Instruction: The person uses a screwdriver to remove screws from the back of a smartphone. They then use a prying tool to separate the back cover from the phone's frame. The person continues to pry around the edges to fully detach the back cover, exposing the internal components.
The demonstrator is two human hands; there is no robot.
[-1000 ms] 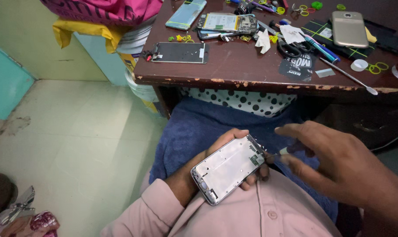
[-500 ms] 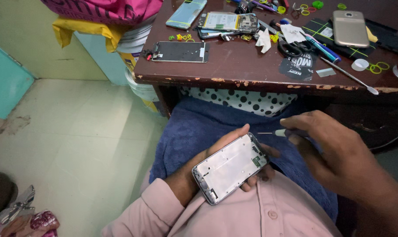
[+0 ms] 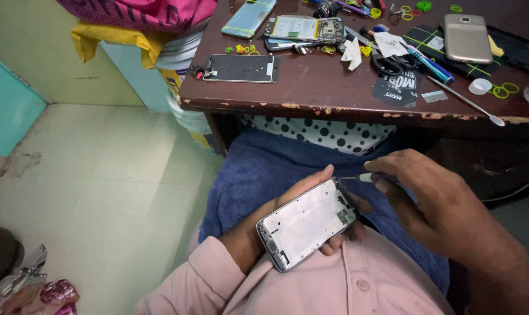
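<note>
Lifted off the phone frame (image 3: pixel 307 223) in left hand (image 3: pixel 287 219), right hand (image 3: pixel 427 201) pinches, prob., a screwdriver (image 3: pixel 357 177).

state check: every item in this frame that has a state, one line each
left hand: gripping the phone frame
phone frame: opened, bare metal midplate up, tilted
right hand: pinching the small screwdriver
small screwdriver: tip near the frame's top corner
gold phone: back up on table
black screen panel: detached, flat on table
scissors: closed
</note>
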